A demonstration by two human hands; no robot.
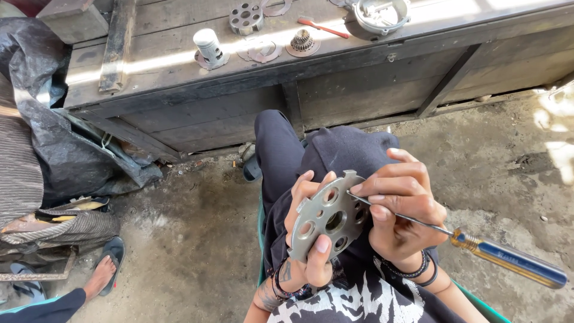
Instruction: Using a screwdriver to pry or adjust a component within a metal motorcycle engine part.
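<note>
At the far left edge a second person's sandalled foot rests on the bare, cracked concrete floor, beside a heap of dark plastic sheeting slumped against the wooden workbench; between that heap and the seated person's dark-trousered knee lies an open strip of floor. On the bench top, well apart from the hands, stand a pale piston, a drilled metal hub, a small gear, a red-handled tool and a round metal housing. Low in the middle, the left hand grips a round, holed metal plate, fingers curled behind it and the thumb pressed on its face, held upright over the lap. The right hand is closed around the shaft of a screwdriver, whose tip touches the plate's upper rim, its blue and amber handle jutting right over open, sunlit floor.
</note>
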